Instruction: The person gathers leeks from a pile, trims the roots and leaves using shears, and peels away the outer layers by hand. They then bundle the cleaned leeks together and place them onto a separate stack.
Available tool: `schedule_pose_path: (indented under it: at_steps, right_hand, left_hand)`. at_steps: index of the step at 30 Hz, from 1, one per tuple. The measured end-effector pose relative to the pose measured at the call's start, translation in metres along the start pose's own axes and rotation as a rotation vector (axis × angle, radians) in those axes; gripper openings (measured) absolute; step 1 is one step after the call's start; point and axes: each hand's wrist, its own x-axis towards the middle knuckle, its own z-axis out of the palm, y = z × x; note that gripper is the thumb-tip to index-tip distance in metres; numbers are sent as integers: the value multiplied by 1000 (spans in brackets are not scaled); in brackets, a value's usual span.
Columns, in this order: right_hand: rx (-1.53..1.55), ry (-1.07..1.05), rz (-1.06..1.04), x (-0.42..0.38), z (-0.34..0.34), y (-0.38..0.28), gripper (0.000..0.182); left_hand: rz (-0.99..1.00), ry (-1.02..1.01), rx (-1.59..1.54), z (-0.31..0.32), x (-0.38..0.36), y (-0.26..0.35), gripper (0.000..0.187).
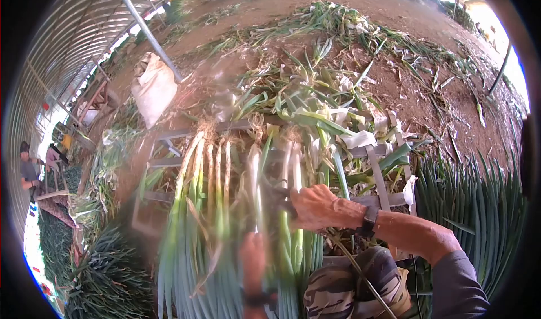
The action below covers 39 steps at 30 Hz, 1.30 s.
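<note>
Long green onions (197,175) lie side by side on a metal rack (376,177), white stalks and roots pointing away, green leaves towards me. My left hand (253,260), smeared by motion, is closed around one green onion (255,175) in the middle, whose pale stalk sticks out beyond the fist. Just to its right, my right hand (318,206) has its fingers wrapped around a dark, blurred handheld tool (283,198). That tool reaches left over the stalks, close to the held onion. More green onions (292,169) lie beneath my right hand.
Stripped leaves and skins (315,93) heap up beyond the rack. Bundles of green onions stand at right (479,212) and lie at lower left (110,274). A pale sack (155,88) rests by a metal pole (146,29). Another person (29,172) is at far left.
</note>
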Motion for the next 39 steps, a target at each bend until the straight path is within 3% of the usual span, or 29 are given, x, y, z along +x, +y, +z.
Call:
schedule_pose_path:
  at_steps: [3,4,7,10,14,17,20,23,24,27,30,35,39]
  right_hand:
    - [67,41,-104,-17,-8,-7,49]
    - [48,-73,-100,-21,-7,-4,50]
    - [126,-144,-134,-39,-8,-10,48]
    - [144,-149,-172,-53,-12,-15,46]
    - [37,-31,-172,-51,-10,-7,47]
    - [41,102,-183,-38,1,8,49]
    - [50,122,-156,-25,-1,12,53]
    - [46,112,-121,-15,-3,14,56]
    - [50,96,-104,-12,-4,15,57]
    - [53,47,-52,-1,-5,21,57]
    - [41,63,-32,-2,-3,23,55]
    - [63,-17,-10,-1,-7,20,51]
    - [10,-18,12,2,-12,9,35]
  left_hand:
    - [-123,7,-11,-4,5,-12,30]
    - [-159,64,-33,12,9,-42,29]
    - [-199,152,-6,20,13,-46,24]
    - [-195,167,80,4,24,-1,31]
    - [249,265,438,-4,32,4,28]
    - [171,51,479,2,44,-15,22]
    - [-35,-109,-14,-10,62,-20,26]
    - [-15,-168,269,-7,73,5,41]
    - [18,-148,358,-8,74,26,43]
    - [63,3,511,34,78,-15,42]
    - [213,-30,521,30,61,-16,40]
    - [89,-101,417,26,27,-1,42]
    - [151,-90,437,33,16,-14,37]
